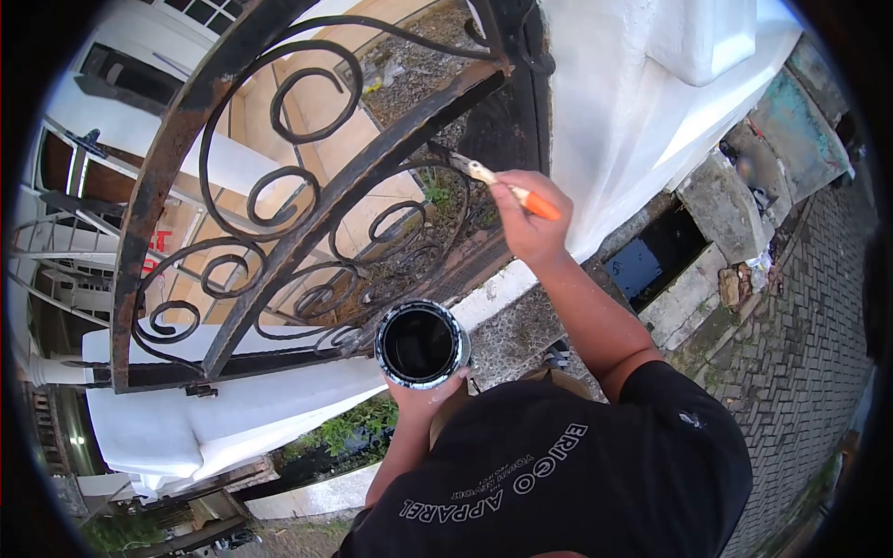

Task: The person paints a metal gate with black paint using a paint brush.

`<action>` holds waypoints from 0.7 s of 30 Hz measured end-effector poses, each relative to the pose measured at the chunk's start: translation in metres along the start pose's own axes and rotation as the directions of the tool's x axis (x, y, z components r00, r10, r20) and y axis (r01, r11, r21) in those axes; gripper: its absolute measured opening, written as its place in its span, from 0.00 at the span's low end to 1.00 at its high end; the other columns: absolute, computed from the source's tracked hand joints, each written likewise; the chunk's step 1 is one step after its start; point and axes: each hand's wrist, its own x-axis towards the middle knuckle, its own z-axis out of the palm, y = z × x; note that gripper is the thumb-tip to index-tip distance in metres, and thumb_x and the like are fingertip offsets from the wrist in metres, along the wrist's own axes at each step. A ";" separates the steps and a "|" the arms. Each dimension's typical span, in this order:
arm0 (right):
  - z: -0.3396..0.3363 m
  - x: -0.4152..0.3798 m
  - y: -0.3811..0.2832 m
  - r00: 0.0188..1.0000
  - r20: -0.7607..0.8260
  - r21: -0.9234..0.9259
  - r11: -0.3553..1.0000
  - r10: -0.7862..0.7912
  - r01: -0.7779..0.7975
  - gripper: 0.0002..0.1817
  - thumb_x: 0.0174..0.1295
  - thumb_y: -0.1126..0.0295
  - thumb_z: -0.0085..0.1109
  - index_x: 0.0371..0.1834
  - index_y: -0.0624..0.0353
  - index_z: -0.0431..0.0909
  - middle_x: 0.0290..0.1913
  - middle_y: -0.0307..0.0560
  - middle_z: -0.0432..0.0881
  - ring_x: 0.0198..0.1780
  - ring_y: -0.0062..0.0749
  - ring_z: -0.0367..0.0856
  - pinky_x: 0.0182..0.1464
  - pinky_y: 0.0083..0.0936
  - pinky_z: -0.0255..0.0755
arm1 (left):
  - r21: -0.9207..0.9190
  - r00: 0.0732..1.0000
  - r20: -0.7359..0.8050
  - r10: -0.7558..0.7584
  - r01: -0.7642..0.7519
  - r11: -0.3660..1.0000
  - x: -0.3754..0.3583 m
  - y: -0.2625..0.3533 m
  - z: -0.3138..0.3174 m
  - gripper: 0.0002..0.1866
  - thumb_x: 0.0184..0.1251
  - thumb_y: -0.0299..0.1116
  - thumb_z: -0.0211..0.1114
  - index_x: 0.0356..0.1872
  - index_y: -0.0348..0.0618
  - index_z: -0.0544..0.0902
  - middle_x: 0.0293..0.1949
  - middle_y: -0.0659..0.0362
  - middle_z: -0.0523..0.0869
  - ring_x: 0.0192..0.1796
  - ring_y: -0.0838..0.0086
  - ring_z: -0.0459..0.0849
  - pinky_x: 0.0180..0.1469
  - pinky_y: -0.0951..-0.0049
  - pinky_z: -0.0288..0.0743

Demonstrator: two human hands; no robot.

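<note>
With the hands apart, the left hand (420,396) clamped on the near can (461,346) and the right hand (532,228) on the brush (479,171) beside the gate (409,133) at far left, a tilted can or overloaded bristles could have dropped black paint (419,344) onto the white wall (600,121) at right.

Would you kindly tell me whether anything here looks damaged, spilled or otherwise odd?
The curved outer bar of the metal gate has rusty brown patches breaking up its dark finish, so it looks weathered. The paint can also has paint smeared around its rim, which looks messy.
</note>
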 end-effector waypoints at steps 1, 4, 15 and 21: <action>-0.002 -0.003 -0.003 0.994 -0.004 0.100 0.989 0.110 -0.109 0.04 0.62 0.80 0.67 0.39 0.66 0.83 0.36 0.48 0.86 0.35 0.27 0.87 0.36 0.26 0.82 | -0.002 0.999 0.031 0.007 -0.007 1.000 0.004 -0.009 -0.004 0.56 0.36 0.39 0.88 0.69 0.36 0.63 0.62 0.50 0.78 0.65 0.61 0.78 0.69 0.59 0.70; -0.019 0.006 -0.029 0.926 -0.029 0.384 0.859 0.377 -0.338 0.03 0.66 0.79 0.63 0.39 0.67 0.79 0.34 0.49 0.84 0.31 0.28 0.87 0.34 0.23 0.83 | 0.074 0.991 0.046 0.129 -0.132 0.988 0.019 -0.025 -0.003 0.58 0.37 0.37 0.87 0.70 0.36 0.59 0.63 0.48 0.76 0.66 0.60 0.77 0.70 0.59 0.68; -0.037 0.040 -0.121 0.719 0.643 -0.101 0.961 0.261 -0.259 0.05 0.62 0.75 0.67 0.30 0.62 0.81 0.24 0.41 0.82 0.24 0.21 0.79 0.28 0.20 0.71 | -0.073 0.991 0.052 0.127 -0.123 0.990 0.042 -0.022 0.041 0.61 0.33 0.36 0.87 0.71 0.37 0.57 0.66 0.46 0.74 0.68 0.59 0.76 0.72 0.58 0.66; -0.023 0.033 -0.113 0.577 0.782 -0.271 0.962 0.236 -0.026 0.08 0.61 0.69 0.69 0.31 0.61 0.81 0.21 0.43 0.81 0.22 0.25 0.81 0.26 0.25 0.71 | -0.013 0.967 0.067 0.245 -0.245 0.969 0.050 -0.018 0.042 0.60 0.34 0.36 0.87 0.70 0.36 0.58 0.63 0.48 0.75 0.65 0.63 0.77 0.69 0.60 0.70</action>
